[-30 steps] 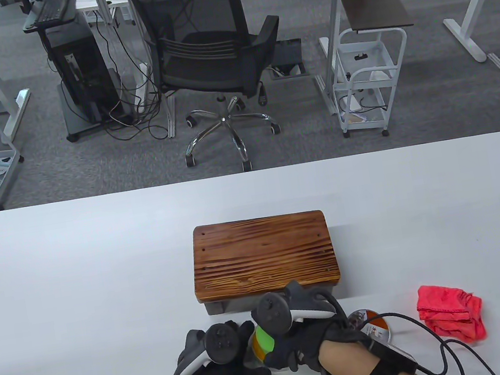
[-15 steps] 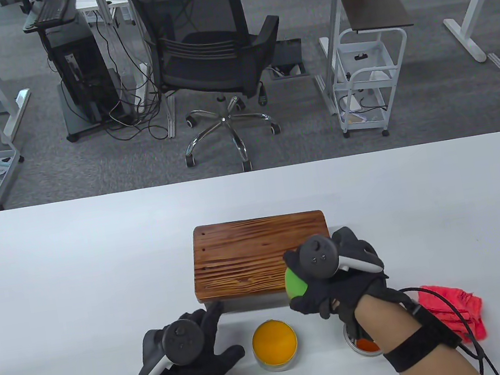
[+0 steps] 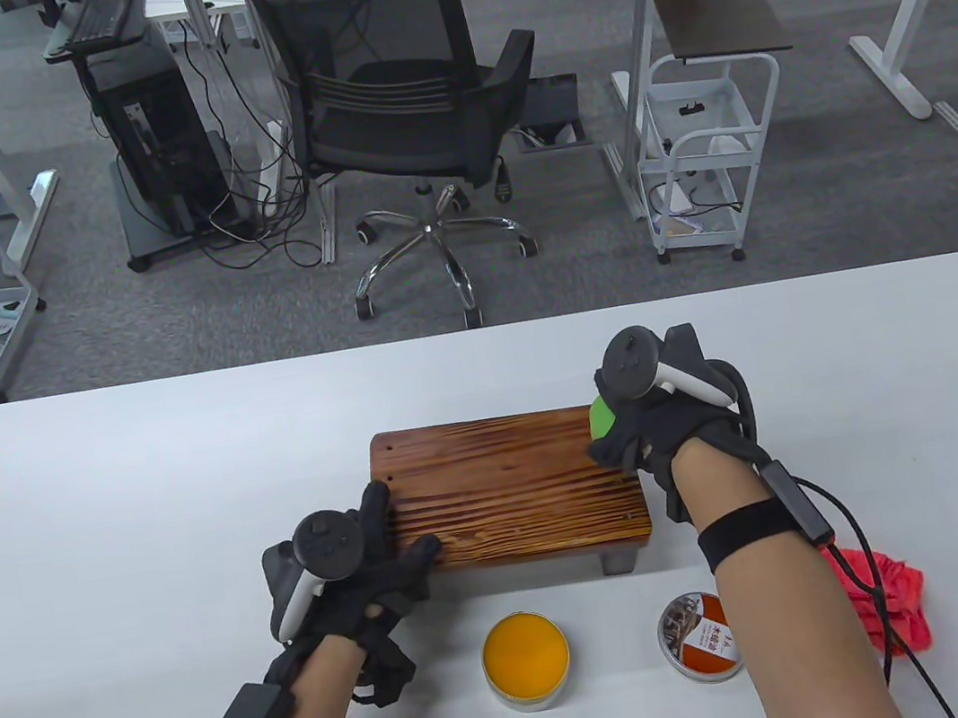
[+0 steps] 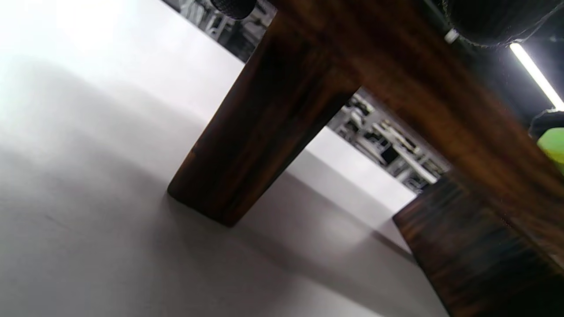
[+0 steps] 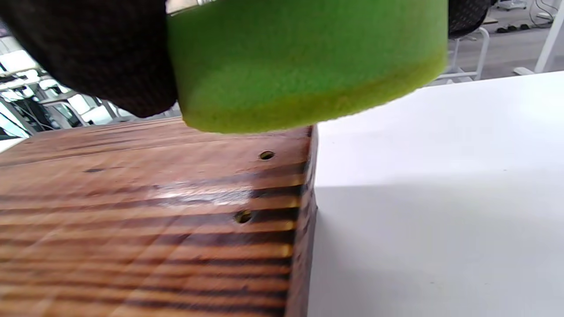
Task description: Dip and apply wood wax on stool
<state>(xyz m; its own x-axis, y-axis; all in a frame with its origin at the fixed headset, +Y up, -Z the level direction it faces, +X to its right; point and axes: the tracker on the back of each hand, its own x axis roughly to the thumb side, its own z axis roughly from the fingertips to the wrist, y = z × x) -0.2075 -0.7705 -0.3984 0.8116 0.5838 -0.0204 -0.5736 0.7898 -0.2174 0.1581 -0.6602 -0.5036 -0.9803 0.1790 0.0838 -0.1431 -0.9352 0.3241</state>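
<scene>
Green sponge pinched in right hand fingers, at stool corner beneath them. Left hand flat, bracing stool. Risk: sponge overshoots edge, smearing wax on surface.

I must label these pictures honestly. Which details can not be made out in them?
- Table view: the right hand hides most of the green sponge.
- Right wrist view: contact between sponge and stool is unclear.
- Table view: the lid label is too small.
</scene>
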